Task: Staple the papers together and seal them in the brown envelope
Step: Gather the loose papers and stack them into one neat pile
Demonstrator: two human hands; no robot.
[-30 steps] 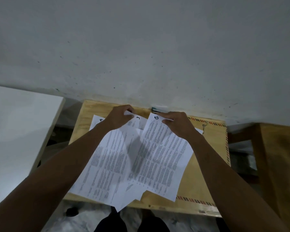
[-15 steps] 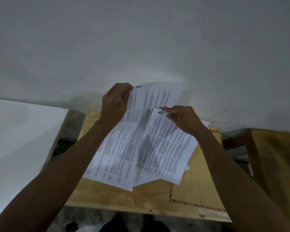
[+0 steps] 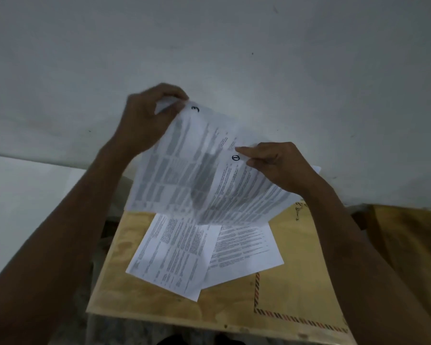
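My left hand (image 3: 144, 120) pinches the top corner of a printed sheet marked 3 (image 3: 182, 165), raised above the table. My right hand (image 3: 276, 165) pinches the top of a sheet marked 1 (image 3: 246, 192), which overlaps the front of sheet 3. Two more printed sheets (image 3: 179, 255) lie fanned flat on the small wooden table (image 3: 125, 290). The brown envelope (image 3: 299, 265), with a striped border and a string clasp, lies under them at the right. No stapler is visible.
A white wall (image 3: 209, 46) rises just behind the table. A white surface (image 3: 23, 195) stands to the left and a wooden piece of furniture (image 3: 408, 240) to the right. The floor shows below the table's near edge.
Both hands have lifted their sheets up off the table, the left higher. Two sheets that were covered now lie exposed on the table and envelope.
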